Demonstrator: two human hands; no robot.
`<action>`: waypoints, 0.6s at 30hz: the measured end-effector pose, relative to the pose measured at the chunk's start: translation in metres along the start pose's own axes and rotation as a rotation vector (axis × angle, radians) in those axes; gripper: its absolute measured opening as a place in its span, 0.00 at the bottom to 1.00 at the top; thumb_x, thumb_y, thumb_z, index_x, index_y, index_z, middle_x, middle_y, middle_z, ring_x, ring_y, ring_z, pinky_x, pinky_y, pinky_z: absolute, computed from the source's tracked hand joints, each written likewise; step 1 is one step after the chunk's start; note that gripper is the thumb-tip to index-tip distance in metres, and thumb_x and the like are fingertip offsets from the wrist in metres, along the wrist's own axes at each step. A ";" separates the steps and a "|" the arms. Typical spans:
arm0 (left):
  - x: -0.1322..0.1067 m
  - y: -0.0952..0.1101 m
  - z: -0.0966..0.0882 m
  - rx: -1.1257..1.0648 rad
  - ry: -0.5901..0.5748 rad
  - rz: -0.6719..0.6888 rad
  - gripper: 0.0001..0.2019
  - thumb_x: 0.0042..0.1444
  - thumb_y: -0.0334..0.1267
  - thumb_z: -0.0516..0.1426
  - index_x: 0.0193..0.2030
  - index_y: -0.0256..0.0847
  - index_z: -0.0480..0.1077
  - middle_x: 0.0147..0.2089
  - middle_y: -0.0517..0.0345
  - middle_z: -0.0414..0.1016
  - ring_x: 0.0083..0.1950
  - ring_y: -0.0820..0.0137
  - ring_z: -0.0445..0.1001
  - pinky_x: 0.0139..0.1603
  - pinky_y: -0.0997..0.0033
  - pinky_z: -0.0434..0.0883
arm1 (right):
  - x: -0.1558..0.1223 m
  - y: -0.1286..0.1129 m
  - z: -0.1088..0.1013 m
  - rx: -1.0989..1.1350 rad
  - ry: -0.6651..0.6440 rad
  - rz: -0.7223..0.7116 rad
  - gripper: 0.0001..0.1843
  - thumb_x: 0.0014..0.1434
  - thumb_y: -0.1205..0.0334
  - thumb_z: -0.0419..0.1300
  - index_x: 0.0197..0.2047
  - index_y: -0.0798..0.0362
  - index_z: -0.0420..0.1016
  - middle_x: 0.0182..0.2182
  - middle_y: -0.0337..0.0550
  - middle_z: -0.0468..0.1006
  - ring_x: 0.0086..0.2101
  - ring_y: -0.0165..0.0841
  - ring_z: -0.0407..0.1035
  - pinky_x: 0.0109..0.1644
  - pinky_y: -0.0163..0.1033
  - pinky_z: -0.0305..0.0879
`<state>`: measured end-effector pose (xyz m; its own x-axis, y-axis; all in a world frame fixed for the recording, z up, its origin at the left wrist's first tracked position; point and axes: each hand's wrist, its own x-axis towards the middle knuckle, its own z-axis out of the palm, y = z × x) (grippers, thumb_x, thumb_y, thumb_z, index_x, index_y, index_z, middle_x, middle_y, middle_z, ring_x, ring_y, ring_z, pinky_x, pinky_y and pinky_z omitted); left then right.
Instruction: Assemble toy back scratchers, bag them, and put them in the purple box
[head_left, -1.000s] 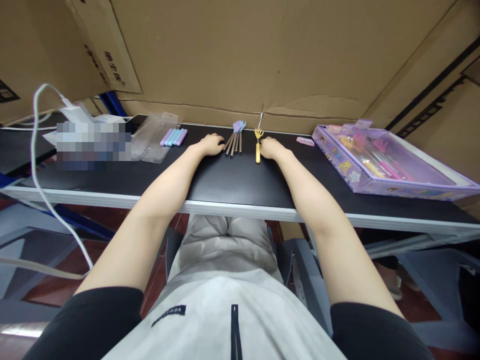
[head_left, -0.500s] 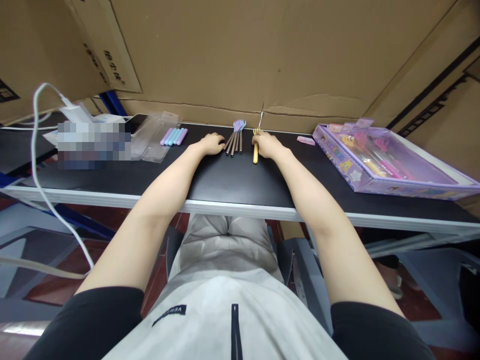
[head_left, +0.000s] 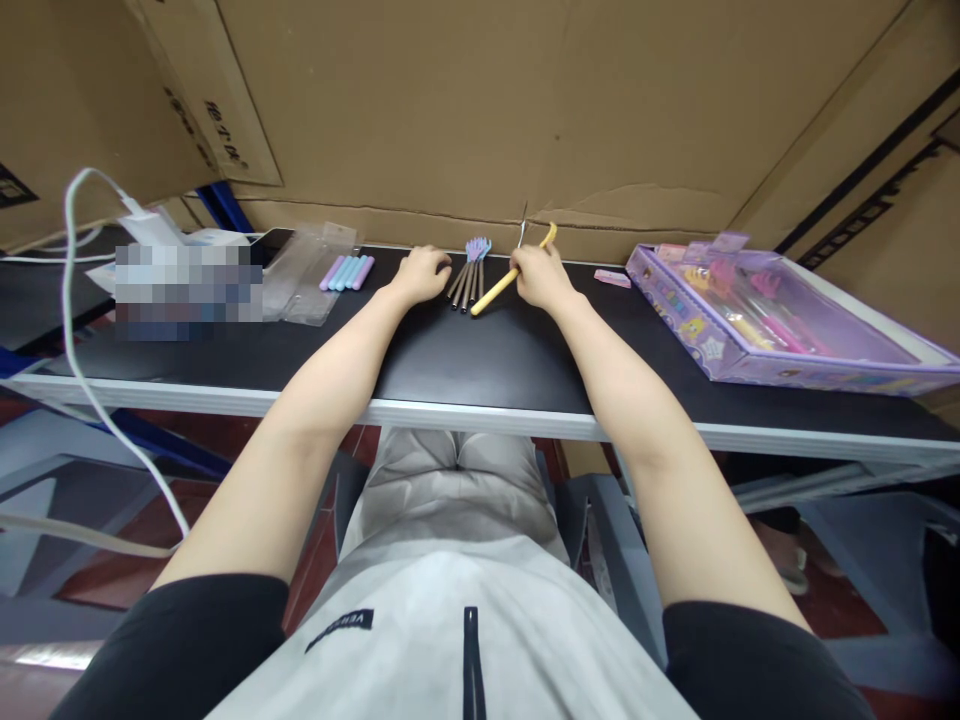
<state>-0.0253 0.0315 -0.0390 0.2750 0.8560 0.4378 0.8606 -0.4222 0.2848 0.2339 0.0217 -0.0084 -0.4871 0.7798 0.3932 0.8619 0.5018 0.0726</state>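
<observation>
My right hand is closed around the middle of a yellow back scratcher. Its rod slants down to the left in front of the hand, and its curved claw head rises behind to the right. Several more back scratchers with purple and blue claw heads and dark metal rods lie fanned out on the black table. Beside their left edge rests my left hand, fingers loosely bent, thumb apart, with nothing seen in it. Several purple and blue tubes lie side by side farther left.
A purple display box with colourful sticks inside stands at the right, near a small pink piece. Clear plastic packaging lies at the left, beside a white cable. Cardboard walls the back.
My right hand has lifted and turned the yellow back scratcher from nearly upright in view to a slant, its lower end now leftward near the bundle. The left hand has shifted slightly.
</observation>
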 end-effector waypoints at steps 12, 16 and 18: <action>-0.011 0.043 -0.012 -0.223 0.124 0.253 0.22 0.71 0.55 0.53 0.39 0.39 0.78 0.31 0.54 0.78 0.37 0.64 0.76 0.45 0.64 0.70 | -0.006 -0.042 -0.016 0.055 0.254 -0.032 0.22 0.73 0.65 0.50 0.55 0.44 0.85 0.46 0.48 0.83 0.56 0.49 0.73 0.78 0.80 0.33; -0.010 0.044 -0.009 -0.205 0.126 0.274 0.19 0.71 0.51 0.54 0.38 0.40 0.78 0.29 0.54 0.76 0.33 0.64 0.74 0.40 0.65 0.67 | -0.006 -0.049 -0.013 0.070 0.283 -0.026 0.22 0.73 0.63 0.51 0.56 0.43 0.85 0.45 0.46 0.84 0.56 0.49 0.73 0.78 0.79 0.32; -0.010 0.045 -0.009 -0.187 0.115 0.259 0.17 0.71 0.49 0.54 0.41 0.40 0.79 0.31 0.52 0.78 0.34 0.63 0.75 0.41 0.65 0.67 | -0.004 -0.046 -0.009 0.091 0.281 -0.018 0.21 0.73 0.63 0.52 0.57 0.45 0.85 0.46 0.47 0.84 0.57 0.49 0.73 0.79 0.78 0.31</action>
<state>0.0064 0.0017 -0.0224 0.4151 0.6780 0.6067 0.6716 -0.6782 0.2984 0.1974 -0.0084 -0.0055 -0.4332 0.6430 0.6316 0.8311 0.5561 0.0039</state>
